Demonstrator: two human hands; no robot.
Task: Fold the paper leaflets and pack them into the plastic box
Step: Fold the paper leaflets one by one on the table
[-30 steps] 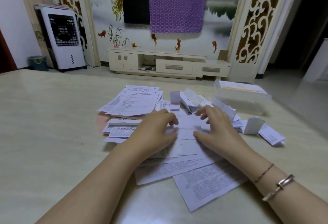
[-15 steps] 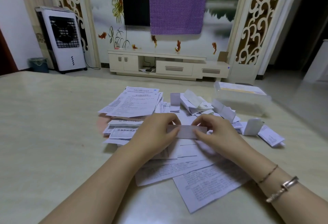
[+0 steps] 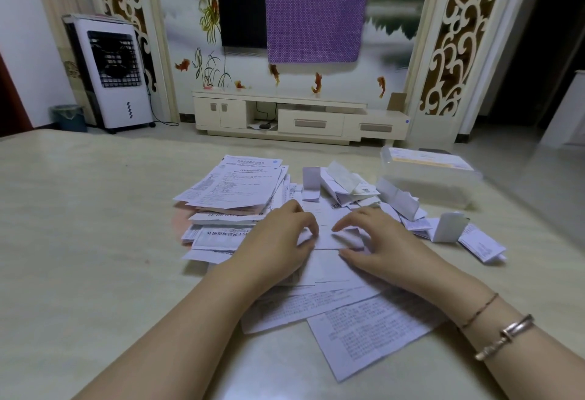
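You have two hands on the table: left and right. One plastic box sits far right. Two bracelets ring your right wrist. The leaflets overlap (too many to count).

Pale marbled surface in the foreground. Beyond it, white air cooler at left beside small blue bin; cream TV cabinet against painted wall; purple cloth draped over dark screen.
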